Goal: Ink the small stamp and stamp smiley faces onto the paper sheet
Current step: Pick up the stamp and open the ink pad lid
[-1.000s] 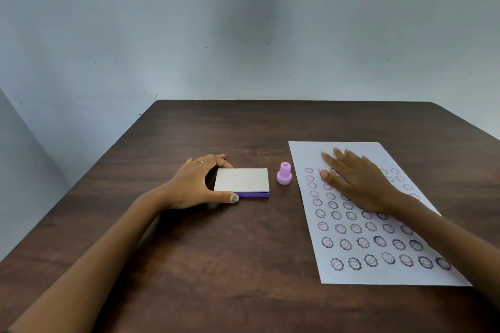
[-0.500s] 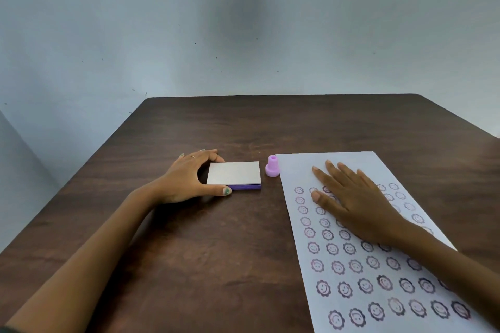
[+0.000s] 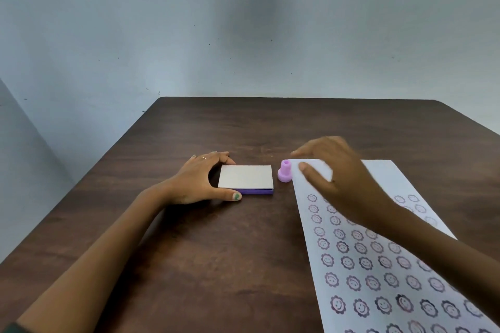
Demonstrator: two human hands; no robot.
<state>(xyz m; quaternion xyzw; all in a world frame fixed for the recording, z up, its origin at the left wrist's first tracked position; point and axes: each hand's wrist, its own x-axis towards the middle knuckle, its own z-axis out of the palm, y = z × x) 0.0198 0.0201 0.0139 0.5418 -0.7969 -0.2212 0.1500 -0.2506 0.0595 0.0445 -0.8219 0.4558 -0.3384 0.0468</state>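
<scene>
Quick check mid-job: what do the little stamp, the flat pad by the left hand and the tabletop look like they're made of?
Stamp: likely moulded plastic, smooth matte lilac, one uniform colour. Pad: pale flat lid that looks like card or matte plastic over a purple base, probably plastic; its ink surface is covered. Table: dark brown wood grain with a slight sheen, either wood or laminate; I cannot tell which.

Left hand: thin gold-coloured ring on one finger; green-painted thumbnail.
Left sleeve: dark cuff, perhaps green.
Right hand: blurred, bare.
</scene>
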